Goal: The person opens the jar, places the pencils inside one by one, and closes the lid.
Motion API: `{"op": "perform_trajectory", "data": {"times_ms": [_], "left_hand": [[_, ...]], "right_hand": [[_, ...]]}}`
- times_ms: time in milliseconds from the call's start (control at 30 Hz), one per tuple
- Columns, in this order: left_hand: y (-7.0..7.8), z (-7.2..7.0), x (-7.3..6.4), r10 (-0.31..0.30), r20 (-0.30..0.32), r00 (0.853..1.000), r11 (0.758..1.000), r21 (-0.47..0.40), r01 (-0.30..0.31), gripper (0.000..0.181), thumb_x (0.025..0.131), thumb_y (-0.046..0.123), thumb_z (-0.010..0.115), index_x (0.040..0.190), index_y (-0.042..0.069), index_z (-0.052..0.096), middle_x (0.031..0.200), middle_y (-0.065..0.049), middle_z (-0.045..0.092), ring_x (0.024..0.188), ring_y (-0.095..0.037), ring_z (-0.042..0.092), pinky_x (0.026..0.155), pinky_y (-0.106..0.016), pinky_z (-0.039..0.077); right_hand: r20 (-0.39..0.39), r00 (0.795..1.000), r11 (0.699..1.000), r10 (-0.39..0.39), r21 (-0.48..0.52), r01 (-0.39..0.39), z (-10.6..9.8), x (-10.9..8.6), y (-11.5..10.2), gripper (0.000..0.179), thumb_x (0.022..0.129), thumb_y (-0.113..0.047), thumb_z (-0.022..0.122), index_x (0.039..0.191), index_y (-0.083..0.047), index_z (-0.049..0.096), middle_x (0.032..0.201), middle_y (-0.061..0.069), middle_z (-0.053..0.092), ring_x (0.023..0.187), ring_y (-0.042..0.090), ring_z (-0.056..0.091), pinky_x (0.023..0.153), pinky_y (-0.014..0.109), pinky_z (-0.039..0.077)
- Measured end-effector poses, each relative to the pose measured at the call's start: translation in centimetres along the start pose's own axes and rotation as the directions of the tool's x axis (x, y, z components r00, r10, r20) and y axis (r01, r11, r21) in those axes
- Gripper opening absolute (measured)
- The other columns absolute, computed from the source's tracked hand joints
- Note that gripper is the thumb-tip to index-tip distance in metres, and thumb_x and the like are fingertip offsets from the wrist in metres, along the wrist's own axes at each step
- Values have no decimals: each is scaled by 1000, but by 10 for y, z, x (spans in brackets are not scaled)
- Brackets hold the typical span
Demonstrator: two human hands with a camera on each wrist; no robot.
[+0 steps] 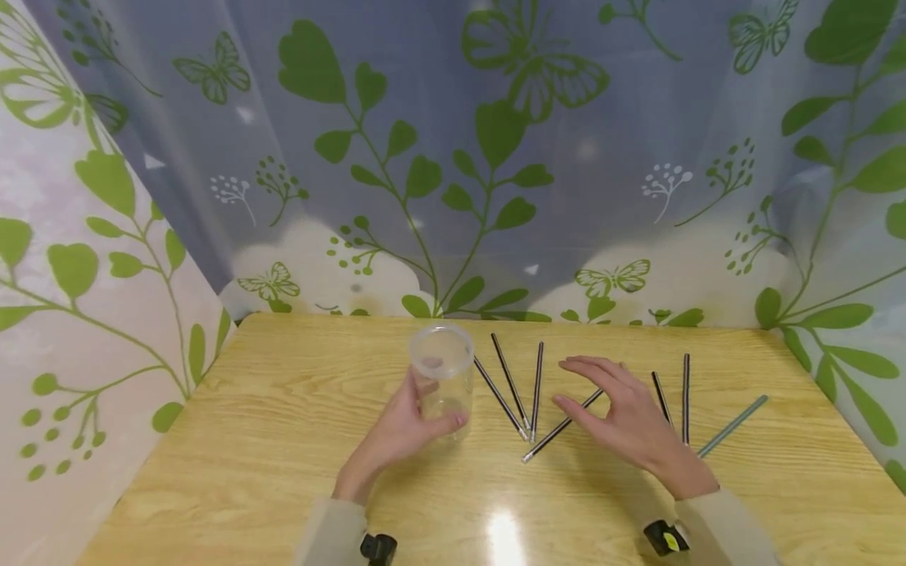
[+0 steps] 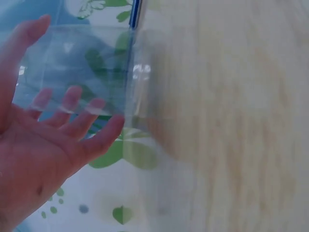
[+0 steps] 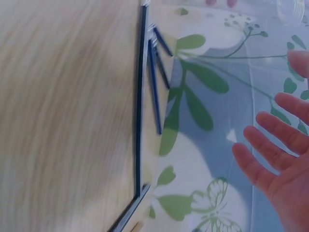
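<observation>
My left hand [image 1: 399,428] holds a clear plastic cup [image 1: 456,397] upright at mid-table, thumb on the near side and fingers round the far side. In the left wrist view the transparent wall of the cup [image 2: 72,53] shows the fingers through it. My right hand [image 1: 626,417] hovers over the table with fingers spread and nothing in them. Below it lies a dark pencil [image 1: 555,433] with a silvery end, partly hidden by the hand. The right wrist view shows the open palm [image 3: 294,181] beside the long dark pencil [image 3: 140,106].
Between the cup and my right hand lie several dark pencils [image 1: 537,389]. Right of that hand are two more dark pencils [image 1: 686,397] and a green pencil [image 1: 734,425]. A leaf-patterned curtain [image 1: 439,196] hangs behind the wooden table [image 1: 248,440].
</observation>
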State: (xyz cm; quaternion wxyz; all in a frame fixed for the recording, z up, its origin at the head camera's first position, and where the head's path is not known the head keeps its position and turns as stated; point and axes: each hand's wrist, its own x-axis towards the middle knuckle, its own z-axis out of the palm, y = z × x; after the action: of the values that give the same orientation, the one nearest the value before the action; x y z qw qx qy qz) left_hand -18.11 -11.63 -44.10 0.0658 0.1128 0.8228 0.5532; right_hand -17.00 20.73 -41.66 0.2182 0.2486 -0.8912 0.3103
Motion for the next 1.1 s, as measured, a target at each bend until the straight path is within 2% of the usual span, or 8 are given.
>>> {"op": "perform_trajectory", "data": {"times_ms": [167, 333, 467, 600, 833, 1100], "left_hand": [[5, 3, -1, 15, 105, 994, 999, -37, -11, 98, 79, 27, 87, 158, 23, 29, 162, -16, 39, 148, -41, 40, 116, -74, 32], [7, 5, 0, 41, 150, 988, 997, -69, -31, 98, 81, 27, 87, 159, 21, 28, 163, -14, 39, 149, -41, 38, 118, -73, 31], [7, 7, 2, 49, 154, 987, 996, -82, -37, 102, 81, 31, 87, 161, 22, 25, 163, -11, 38, 150, -40, 37, 120, -72, 28], [7, 9, 3, 41, 136, 990, 997, -75, -31, 98, 81, 32, 87, 159, 22, 29, 161, -10, 42, 149, -38, 39, 120, -71, 30], [6, 9, 2, 42, 129, 991, 998, -49, -36, 96, 82, 33, 87, 159, 21, 31, 160, -7, 43, 148, -37, 40, 119, -73, 29], [7, 9, 2, 60, 135, 989, 998, -39, -55, 98, 83, 36, 85, 161, 27, 26, 163, -8, 40, 148, -38, 40, 118, -74, 30]], "right_hand": [[-39, 998, 998, -39, 46, 41, 5, 9, -10, 46, 85, -14, 82, 129, -14, 68, 129, 3, 70, 110, 23, 69, 85, 45, 62], [-83, 990, 984, -111, 128, 121, 14, 17, -21, 46, 82, -7, 82, 126, -12, 70, 123, 4, 73, 103, 20, 71, 80, 38, 64], [-84, 987, 973, -136, 178, 149, 19, 27, -30, 46, 82, -7, 81, 126, -12, 69, 122, 3, 74, 104, 18, 71, 82, 34, 64], [-71, 989, 960, -132, 240, 146, 24, 38, -39, 46, 84, -7, 81, 128, -13, 69, 122, 3, 74, 102, 16, 70, 82, 34, 64], [-38, 990, 924, -139, 354, 143, 34, 56, -54, 47, 85, -6, 81, 130, -10, 67, 126, 6, 72, 114, 25, 69, 85, 39, 65], [22, 982, 910, -188, 379, 166, 37, 70, -61, 52, 81, -10, 85, 130, -9, 66, 131, 8, 69, 115, 27, 68, 84, 36, 65]]}}
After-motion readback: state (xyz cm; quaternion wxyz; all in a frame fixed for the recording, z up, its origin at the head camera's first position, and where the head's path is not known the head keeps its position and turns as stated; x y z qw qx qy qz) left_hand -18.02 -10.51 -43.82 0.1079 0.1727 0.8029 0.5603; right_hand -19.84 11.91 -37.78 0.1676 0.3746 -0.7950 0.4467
